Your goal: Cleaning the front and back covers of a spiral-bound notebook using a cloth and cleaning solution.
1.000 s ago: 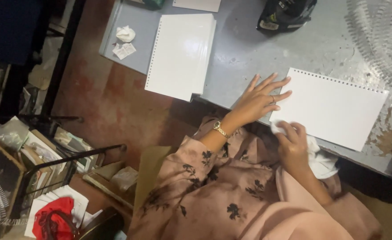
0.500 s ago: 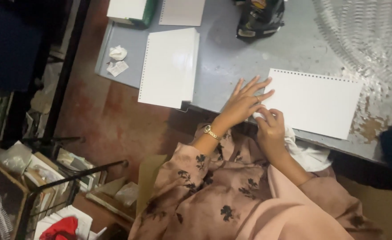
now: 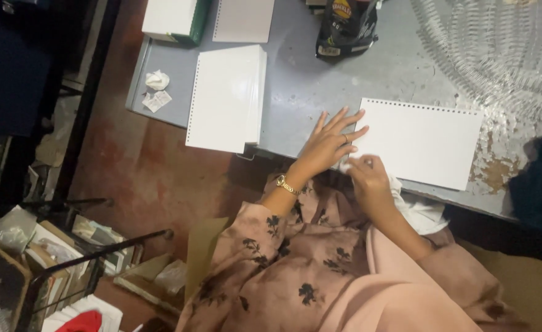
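Observation:
A white stack of punched sheets (image 3: pixel 421 141) lies on the grey metal table (image 3: pixel 301 92), holes along its far edge. My left hand (image 3: pixel 329 144), with a gold watch on the wrist, rests flat with fingers spread on the table and the stack's left edge. My right hand (image 3: pixel 368 178) is curled at the stack's near left corner, pinching it. A pink floral sleeve covers my left arm. White cloth (image 3: pixel 421 212) hangs below the table edge by my right wrist.
A second punched white stack (image 3: pixel 225 98) overhangs the table's near edge at left. Farther back are a white and green box (image 3: pixel 172 18), a grey sheet (image 3: pixel 243 18), a dark bag (image 3: pixel 344 27) and several wire binding coils (image 3: pixel 498 55). Crumpled paper (image 3: pixel 157 80) sits at the corner. A metal rack (image 3: pixel 68 258) stands lower left.
My right hand has come up from under the sheet's edge to grip its near left corner. My left hand stays spread at the left edge. The view has shifted.

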